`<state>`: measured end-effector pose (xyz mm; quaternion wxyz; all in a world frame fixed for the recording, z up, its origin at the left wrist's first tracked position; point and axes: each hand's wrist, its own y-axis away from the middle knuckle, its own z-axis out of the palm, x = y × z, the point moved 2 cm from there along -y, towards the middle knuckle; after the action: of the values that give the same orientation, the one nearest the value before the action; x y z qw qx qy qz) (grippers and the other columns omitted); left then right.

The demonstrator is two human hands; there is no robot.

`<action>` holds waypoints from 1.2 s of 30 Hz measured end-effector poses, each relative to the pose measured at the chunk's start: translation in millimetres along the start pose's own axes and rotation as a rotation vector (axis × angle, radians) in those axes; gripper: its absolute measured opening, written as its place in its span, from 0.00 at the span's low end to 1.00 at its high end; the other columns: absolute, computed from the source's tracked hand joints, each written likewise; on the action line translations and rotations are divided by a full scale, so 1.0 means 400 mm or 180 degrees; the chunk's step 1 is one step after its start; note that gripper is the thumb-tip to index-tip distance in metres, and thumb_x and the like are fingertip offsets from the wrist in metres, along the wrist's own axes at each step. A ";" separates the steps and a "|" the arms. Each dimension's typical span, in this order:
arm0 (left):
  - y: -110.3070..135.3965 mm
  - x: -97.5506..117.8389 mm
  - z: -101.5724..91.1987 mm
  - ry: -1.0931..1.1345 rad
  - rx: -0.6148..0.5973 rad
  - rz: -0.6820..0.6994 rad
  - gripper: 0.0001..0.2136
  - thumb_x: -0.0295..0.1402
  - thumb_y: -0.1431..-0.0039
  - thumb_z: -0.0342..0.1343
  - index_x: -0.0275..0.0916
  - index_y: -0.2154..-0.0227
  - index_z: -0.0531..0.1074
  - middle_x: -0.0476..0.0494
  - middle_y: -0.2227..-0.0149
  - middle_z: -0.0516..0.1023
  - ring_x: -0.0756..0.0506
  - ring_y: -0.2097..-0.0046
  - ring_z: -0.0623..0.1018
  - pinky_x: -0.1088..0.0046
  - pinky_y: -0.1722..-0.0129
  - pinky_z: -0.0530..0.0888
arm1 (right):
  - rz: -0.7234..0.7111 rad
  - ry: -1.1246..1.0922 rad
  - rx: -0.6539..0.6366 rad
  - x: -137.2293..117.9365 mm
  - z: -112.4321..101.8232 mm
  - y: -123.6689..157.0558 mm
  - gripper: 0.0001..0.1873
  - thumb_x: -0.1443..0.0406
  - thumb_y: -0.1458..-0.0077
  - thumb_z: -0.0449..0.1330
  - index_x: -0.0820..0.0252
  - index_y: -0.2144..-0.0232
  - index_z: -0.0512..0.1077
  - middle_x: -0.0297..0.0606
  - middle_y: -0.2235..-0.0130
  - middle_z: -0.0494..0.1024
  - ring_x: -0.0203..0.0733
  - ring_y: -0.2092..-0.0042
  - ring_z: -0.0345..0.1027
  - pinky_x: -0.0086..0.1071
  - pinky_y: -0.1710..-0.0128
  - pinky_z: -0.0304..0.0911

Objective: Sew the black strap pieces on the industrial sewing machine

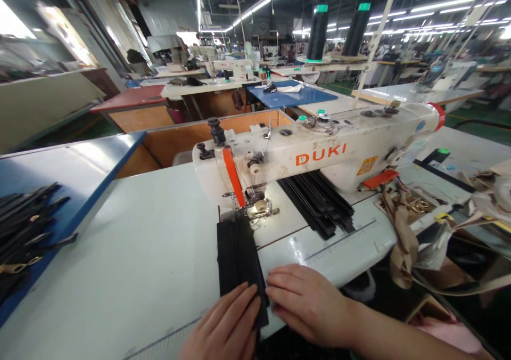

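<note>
A folded black fabric panel (235, 261) lies lengthwise on the machine bed, its far end at the presser foot of the sewing machine (275, 155). My left hand (227, 325) rests flat on the near part of the panel, fingers stretched forward. On the panel's right edge are the fingertips of my right hand (305, 301), its fingers extended close together and its thumb hidden. Under the machine arm, to the right of the needle area, lies a fanned stack of black strips (317, 200).
Black zippered pieces (27, 232) lie on a blue-edged table (91, 160) at left. Two black thread cones (318, 32) stand behind the machine. At right are a tray with gold buckles (419, 206) and tan straps (404, 243). A ruler scale (339, 243) marks the bed's front.
</note>
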<state>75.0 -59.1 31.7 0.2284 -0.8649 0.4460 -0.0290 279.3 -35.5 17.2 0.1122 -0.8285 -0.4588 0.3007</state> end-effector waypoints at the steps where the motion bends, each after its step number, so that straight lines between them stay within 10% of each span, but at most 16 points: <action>1: -0.009 -0.012 0.001 0.0040 -0.0025 -0.0148 0.17 0.27 0.41 0.46 0.33 0.51 0.70 0.40 0.48 0.75 0.45 0.46 0.73 0.72 0.47 0.70 | 0.0024 0.0056 -0.0077 0.001 0.001 -0.005 0.12 0.67 0.38 0.53 0.67 0.54 0.69 0.48 0.53 0.74 0.43 0.49 0.65 0.36 0.47 0.62; 15: -0.109 -0.156 0.097 0.0063 -0.0708 -0.0925 0.22 0.20 0.47 0.43 0.26 0.49 0.68 0.28 0.46 0.71 0.37 0.44 0.71 0.57 0.48 0.72 | -0.1199 0.1050 -0.0645 -0.014 -0.004 -0.076 0.11 0.69 0.39 0.51 0.63 0.68 0.73 0.42 0.66 0.76 0.43 0.63 0.69 0.38 0.54 0.63; 24: -0.118 -0.162 0.106 0.0191 -0.0770 -0.0978 0.23 0.22 0.46 0.44 0.22 0.46 0.65 0.26 0.44 0.69 0.37 0.43 0.69 0.58 0.45 0.69 | -0.0317 0.1303 -0.0563 0.061 0.049 -0.133 0.09 0.69 0.39 0.55 0.68 0.60 0.74 0.46 0.55 0.76 0.47 0.50 0.66 0.40 0.47 0.60; 36: -0.082 -0.126 0.075 0.0078 -0.0770 -0.0790 0.24 0.21 0.47 0.43 0.25 0.46 0.66 0.28 0.44 0.70 0.38 0.42 0.69 0.61 0.47 0.71 | -0.0287 0.1070 -0.0569 -0.011 0.067 -0.116 0.07 0.69 0.43 0.59 0.69 0.64 0.75 0.49 0.60 0.76 0.51 0.53 0.65 0.41 0.50 0.61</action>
<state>77.1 7.8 26.3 0.1119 -0.9341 0.3387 -0.0136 229.4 -15.9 19.1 0.1266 -0.8523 -0.4952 0.1109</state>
